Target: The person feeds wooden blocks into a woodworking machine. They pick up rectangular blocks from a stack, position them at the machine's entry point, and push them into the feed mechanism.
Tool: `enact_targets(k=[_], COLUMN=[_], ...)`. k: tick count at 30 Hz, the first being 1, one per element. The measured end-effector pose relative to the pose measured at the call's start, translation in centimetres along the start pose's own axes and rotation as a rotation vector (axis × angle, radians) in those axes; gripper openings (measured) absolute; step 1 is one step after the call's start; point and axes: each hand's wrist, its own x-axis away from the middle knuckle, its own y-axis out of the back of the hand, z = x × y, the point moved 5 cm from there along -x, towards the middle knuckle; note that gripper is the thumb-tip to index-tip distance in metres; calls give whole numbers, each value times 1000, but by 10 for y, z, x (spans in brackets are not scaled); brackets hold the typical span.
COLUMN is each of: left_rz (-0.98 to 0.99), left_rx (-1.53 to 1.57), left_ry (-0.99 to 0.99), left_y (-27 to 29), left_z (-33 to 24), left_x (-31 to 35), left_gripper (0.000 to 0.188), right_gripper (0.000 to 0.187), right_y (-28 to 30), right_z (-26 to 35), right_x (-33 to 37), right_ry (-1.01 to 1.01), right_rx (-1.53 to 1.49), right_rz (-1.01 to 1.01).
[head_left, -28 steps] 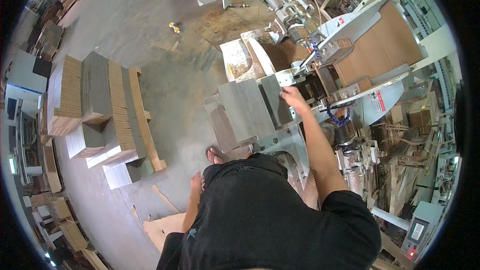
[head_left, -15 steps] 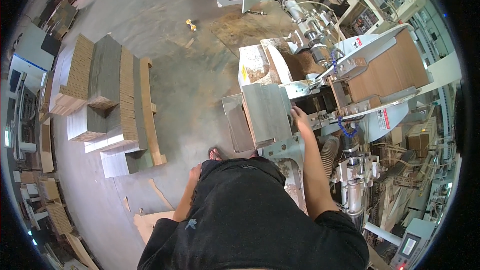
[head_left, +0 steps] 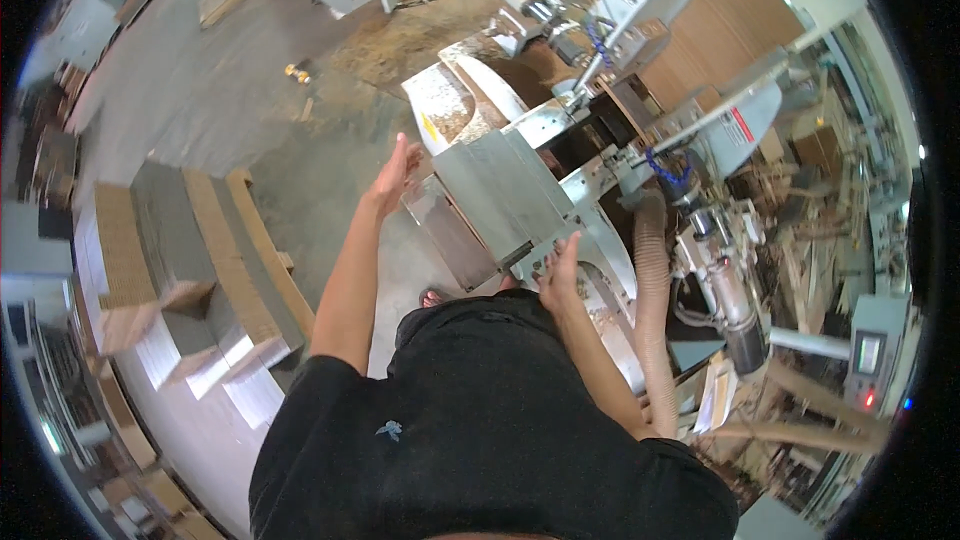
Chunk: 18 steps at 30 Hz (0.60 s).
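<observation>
A stack of grey wood-look boards point(head_left: 500, 188) lies on the feed end of a white machine point(head_left: 440, 105), in front of my body. My left hand point(head_left: 393, 178) is raised off the stack's far left corner, palm turned inward and fingers stretched out. By the near right corner is my right hand point(head_left: 562, 278), its fingers extended and thumb side up. Neither hand holds anything; whether the right one touches the stack's edge I cannot tell. A lower brown panel point(head_left: 447, 230) shows along the stack's left side.
Stacked boards point(head_left: 160, 240) rest on a wooden pallet at left. Motor units point(head_left: 725, 300), a ribbed hose point(head_left: 652, 290) and a tilted brown panel point(head_left: 720, 25) crowd the right. A control box point(head_left: 873, 350) with a lit screen stands at far right. A yellow-and-white object point(head_left: 297, 73) lies on the floor.
My left hand has come up from beside my body to the stack's far left corner. The right hand has shifted from the stack's right edge toward its near corner. The view has turned right.
</observation>
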Motion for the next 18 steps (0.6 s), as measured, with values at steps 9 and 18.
enact_targets(k=[9,18], left_rz=[179,213], left_rx=[-333,-343], left_ry=[411,407], left_y=[-73,-60], left_z=[-5,20], left_x=[-42,-68], left_gripper=[118,126], right_gripper=[92,95], right_y=[-18,-34], right_z=[-28,-12], right_x=[-46,-34], right_ry=[249,291], right_rx=[-535,-601], right_rz=[-69,136])
